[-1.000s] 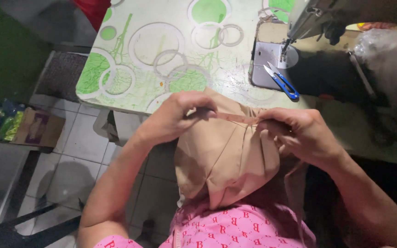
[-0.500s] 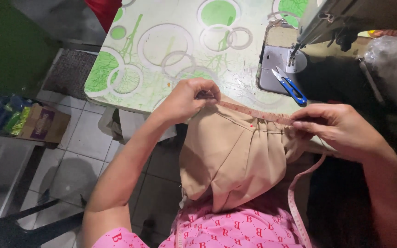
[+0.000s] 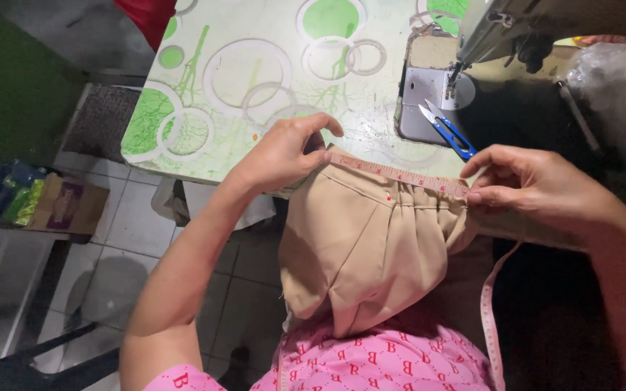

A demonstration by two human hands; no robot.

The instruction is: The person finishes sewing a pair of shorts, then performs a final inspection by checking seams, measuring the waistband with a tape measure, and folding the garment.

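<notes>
The beige fabric piece (image 3: pixel 371 246) hangs off the near edge of the green-patterned table (image 3: pixel 240 80) into the person's lap, its gathered top edge pulled straight. A pink measuring tape (image 3: pixel 400 174) lies along that edge: the left hand (image 3: pixel 284 148) pinches tape and cloth at one end, the right hand (image 3: pixel 537 188) pinches the other. This looks like measuring; the next move calls for keeping the tape taut. Blue thread snips (image 3: pixel 447 129) lie by the sewing machine (image 3: pixel 501 29)
</notes>
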